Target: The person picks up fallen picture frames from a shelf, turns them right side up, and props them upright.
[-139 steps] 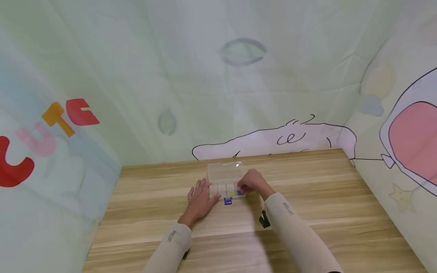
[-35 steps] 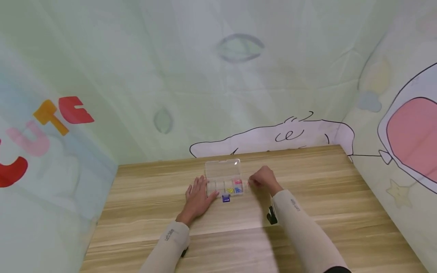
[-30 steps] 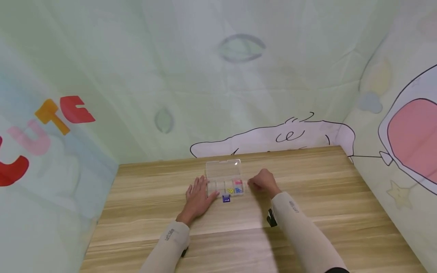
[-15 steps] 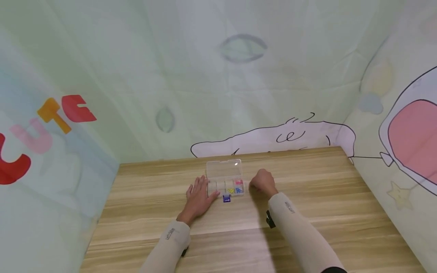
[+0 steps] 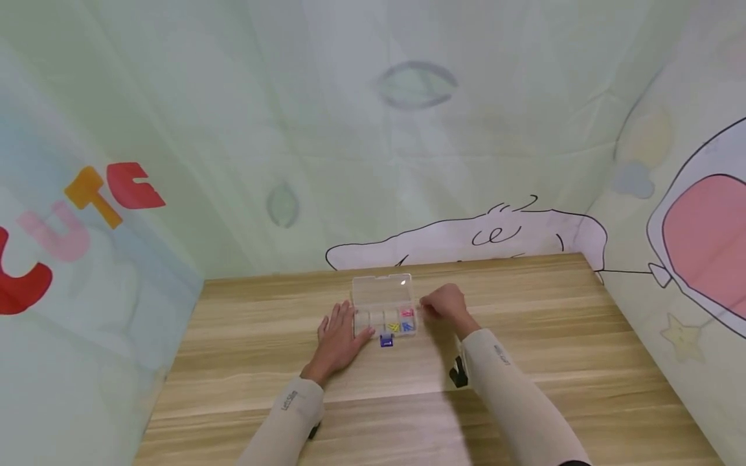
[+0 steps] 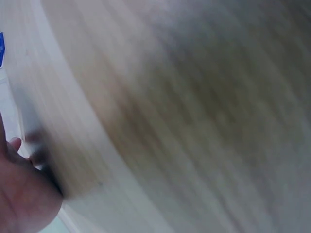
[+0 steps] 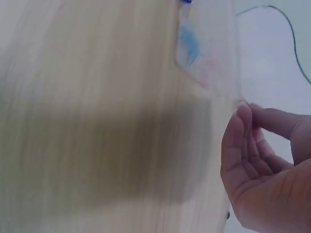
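Note:
A clear plastic compartment box (image 5: pixel 362 320) stands on the table with its transparent lid (image 5: pixel 381 291) raised at the back. Small pink pieces (image 5: pixel 406 312) fill the back right compartment, blue pieces (image 5: pixel 408 327) the front right one, and yellow pieces (image 5: pixel 394 327) lie left of the blue. My left hand (image 5: pixel 338 340) rests spread at the box's left end, thumb along its front. Just off the right end, my right hand (image 5: pixel 445 302) pinches something tiny and pinkish between thumb and fingertips; in the right wrist view that hand (image 7: pixel 265 160) mostly hides it.
A small dark blue square tab (image 5: pixel 386 340) is at the box's front edge. The wood-grain table (image 5: pixel 524 310) ends at a printed cloth backdrop (image 5: pixel 326 162) behind and on both sides. The left wrist view is mostly blurred tabletop.
Earlier my right hand was over the right compartments; it has since drawn off to the right and now sits slightly farther back beside the box. The left hand has stayed put.

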`<state>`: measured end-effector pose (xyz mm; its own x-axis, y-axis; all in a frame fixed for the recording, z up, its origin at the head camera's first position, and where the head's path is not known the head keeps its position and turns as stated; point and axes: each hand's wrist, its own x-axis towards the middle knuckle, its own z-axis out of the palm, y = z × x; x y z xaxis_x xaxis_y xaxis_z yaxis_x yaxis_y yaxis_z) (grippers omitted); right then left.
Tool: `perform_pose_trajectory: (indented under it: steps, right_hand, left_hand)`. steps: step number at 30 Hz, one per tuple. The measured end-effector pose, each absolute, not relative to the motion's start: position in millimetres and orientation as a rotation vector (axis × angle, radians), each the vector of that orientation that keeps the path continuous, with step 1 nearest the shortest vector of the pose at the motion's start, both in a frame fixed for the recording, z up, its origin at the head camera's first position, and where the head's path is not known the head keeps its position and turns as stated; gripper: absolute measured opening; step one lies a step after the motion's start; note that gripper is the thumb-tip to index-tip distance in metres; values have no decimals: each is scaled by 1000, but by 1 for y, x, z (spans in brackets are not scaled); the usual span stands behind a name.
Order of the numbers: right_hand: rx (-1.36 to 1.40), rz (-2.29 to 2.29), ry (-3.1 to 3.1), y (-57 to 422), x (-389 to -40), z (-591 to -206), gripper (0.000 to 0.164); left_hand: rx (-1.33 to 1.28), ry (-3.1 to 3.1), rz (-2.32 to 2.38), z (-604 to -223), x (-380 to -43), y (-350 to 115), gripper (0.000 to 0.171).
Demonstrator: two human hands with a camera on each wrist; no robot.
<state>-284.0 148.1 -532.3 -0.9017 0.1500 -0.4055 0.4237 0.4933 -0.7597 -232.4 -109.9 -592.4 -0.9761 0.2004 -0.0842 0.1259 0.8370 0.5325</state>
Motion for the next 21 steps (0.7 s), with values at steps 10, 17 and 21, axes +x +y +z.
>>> perform_pose_trajectory:
  steps: [10, 17, 21]
  right_hand:
    - [400, -1377, 2366, 129, -283, -528, 17]
    - [386, -1343, 2375, 131, -281, -532, 16]
    - [374, -1357, 2372, 132, -281, -532, 16]
  left_hand:
    - [266, 2878, 816, -593, -231, -109, 76]
    - [258, 2871, 811, -594, -232, -109, 77]
    - [264, 2870, 820, -594, -231, -110, 77]
